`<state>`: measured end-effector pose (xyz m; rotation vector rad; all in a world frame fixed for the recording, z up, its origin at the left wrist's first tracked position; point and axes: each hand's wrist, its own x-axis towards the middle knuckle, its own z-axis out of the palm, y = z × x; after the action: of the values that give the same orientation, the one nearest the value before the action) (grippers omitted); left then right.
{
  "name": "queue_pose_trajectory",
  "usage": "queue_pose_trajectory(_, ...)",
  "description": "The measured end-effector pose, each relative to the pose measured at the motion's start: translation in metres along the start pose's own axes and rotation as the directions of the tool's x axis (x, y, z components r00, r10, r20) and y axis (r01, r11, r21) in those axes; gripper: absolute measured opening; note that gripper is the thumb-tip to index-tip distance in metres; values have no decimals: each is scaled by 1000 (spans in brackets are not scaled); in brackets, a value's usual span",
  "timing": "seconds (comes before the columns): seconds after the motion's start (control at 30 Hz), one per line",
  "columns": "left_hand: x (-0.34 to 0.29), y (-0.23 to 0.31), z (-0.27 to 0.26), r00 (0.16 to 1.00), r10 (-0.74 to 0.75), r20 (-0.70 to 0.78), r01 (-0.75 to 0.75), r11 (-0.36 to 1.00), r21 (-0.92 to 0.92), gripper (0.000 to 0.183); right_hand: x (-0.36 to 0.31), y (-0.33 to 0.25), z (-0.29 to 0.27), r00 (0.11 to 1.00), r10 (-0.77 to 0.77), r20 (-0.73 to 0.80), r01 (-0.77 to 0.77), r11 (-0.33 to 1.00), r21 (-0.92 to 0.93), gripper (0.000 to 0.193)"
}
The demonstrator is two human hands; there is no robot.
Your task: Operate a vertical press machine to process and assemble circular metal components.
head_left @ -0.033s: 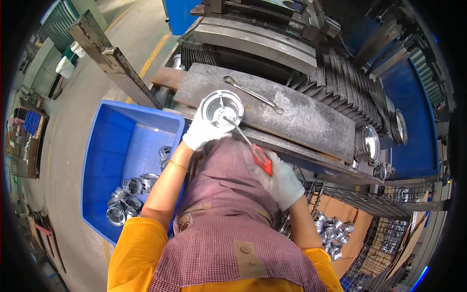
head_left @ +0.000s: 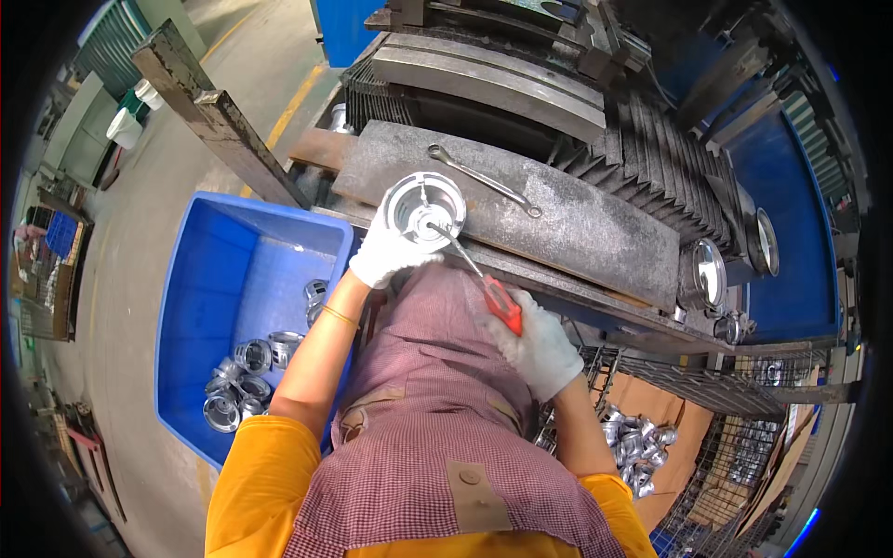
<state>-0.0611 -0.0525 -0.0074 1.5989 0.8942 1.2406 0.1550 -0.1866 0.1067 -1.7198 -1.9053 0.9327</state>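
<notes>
My left hand (head_left: 386,253), in a white glove, grips the near rim of a round silver metal part (head_left: 423,206) that rests on the front of a grey machine table (head_left: 577,228). My right hand (head_left: 544,349), also gloved, is closed around the red handle of a screwdriver (head_left: 500,305). The screwdriver's shaft runs up and to the left, and its tip sits at the centre of the round part. I wear a checked apron over yellow sleeves.
A steel wrench (head_left: 484,179) lies on the table behind the part. A blue plastic bin (head_left: 219,279) at my left holds several silver parts (head_left: 240,381). A wire basket (head_left: 726,437) at lower right holds more parts. Round gauges (head_left: 709,272) sit at the table's right end.
</notes>
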Motion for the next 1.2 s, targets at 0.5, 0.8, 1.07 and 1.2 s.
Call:
queue_pose_trajectory(0.5, -6, -18, 3, 1000, -27, -4, 26, 996, -84, 108, 4, 29, 3, 997, 73, -20, -73, 997, 30, 39)
queue_pose_trajectory(0.8, -1, -31, 4, 995, -95, -22, 98, 985, 142, 114, -8, 40, -15, 965, 143, -220, -107, 980, 171, 49)
queue_pose_trajectory(1.07, 10, -4, 9, 990, -137, -38, 140, 891, 432, 103, -7, 52, -16, 957, 161, -242, -95, 960, 264, 44)
queue_pose_trajectory(1.2, 14, 20, 12, 998, -56, -13, 54, 848, 527, 81, -14, 55, -21, 952, 211, -223, -140, 944, 298, 44)
